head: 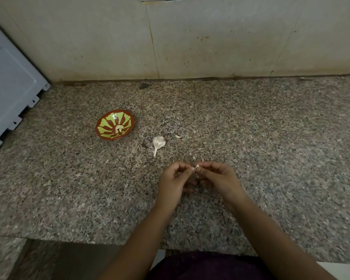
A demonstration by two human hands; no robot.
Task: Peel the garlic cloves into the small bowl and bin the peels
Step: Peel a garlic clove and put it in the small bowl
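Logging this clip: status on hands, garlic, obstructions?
Left hand and right hand pinch one clove. Peeled cloves in small bowl. Garlic head alongside; nothing blocking.

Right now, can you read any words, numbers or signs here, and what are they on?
Words or numbers: none to be seen.
Signs: two small dark arrows, one on each of two tabs of the white panel, left.
The small bowl bears a green pattern, no letters.

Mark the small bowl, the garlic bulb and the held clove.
small bowl [107, 121]: head view, bare inner wall.
garlic bulb [158, 142]: head view, its rounded body.
clove [197, 166]: head view, its pale exposed tip.
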